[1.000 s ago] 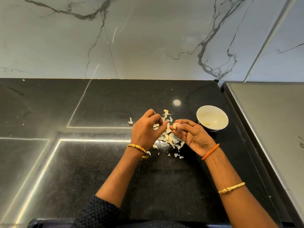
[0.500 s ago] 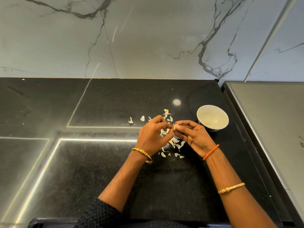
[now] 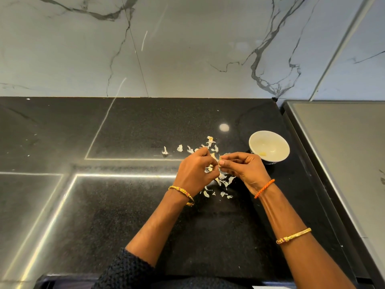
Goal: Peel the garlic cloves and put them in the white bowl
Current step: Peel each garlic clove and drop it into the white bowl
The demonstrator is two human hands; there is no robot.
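**Two hands close together over the garlic skins**

Two hands meet above the black worktop (image 3: 125, 205). The left hand (image 3: 195, 170) has its fingers curled, and its fingertips pinch at a small garlic clove (image 3: 216, 158). The right hand (image 3: 243, 167) is curled too and holds the same clove from the other side. Only a little pale bit of the clove shows between the fingers, so how much skin is left on it cannot be told.

A second ago the hands were a bit apart, and the right hand held the clove by itself. Half a second ago the left hand had come over to touch it. Now both sets of fingertips are pressed right up to each other.

Under and around the hands lies a pile of garlic skins (image 3: 224, 182), thin and white. More bits sit behind the left hand, and one scrap (image 3: 165, 151) lies off to the left alone. The skin pieces behind the left hand show more now than they did a second ago, when the hand covered them.

The white bowl (image 3: 279, 140) stands just to the right of the hands, near the worktop's edge, in the same spot as before. One small yellow peeled clove (image 3: 263, 153) lies inside it.

Gold bangles and an orange wrist thread (image 3: 264, 188) are on the arms.
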